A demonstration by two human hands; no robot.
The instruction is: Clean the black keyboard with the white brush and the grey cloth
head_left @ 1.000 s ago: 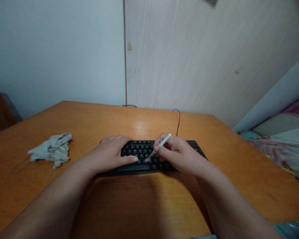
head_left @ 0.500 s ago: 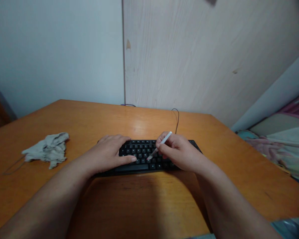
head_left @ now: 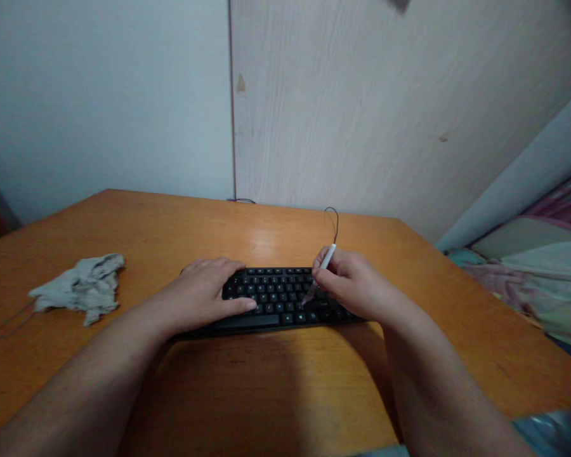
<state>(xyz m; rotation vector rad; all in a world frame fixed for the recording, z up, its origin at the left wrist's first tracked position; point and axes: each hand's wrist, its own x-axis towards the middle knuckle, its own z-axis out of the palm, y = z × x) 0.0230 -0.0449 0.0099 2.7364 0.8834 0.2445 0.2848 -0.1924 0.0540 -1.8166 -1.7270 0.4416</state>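
Observation:
A black keyboard lies on the wooden table in front of me. My left hand rests flat across its left end, fingers spread and thumb stretched over the keys; it hides that end. In a pinch grip, my right hand holds a slim white brush over the right half of the keyboard. The brush slants down to the left, and its pale tapering tip is at the keys in the lower rows. Whether the tip presses on a key I cannot tell. The hand covers the keyboard's far right end.
A crumpled grey cloth with a loose string lies left of my left arm. Behind the keyboard a thin dark cable runs toward the wall. The wooden table meets the wall at the back. Bedding is piled beyond the right edge.
My right hand has moved right along the keyboard with the brush, and the tip is now over keys farther right. My left hand stays on the left end. The view has shifted slightly.

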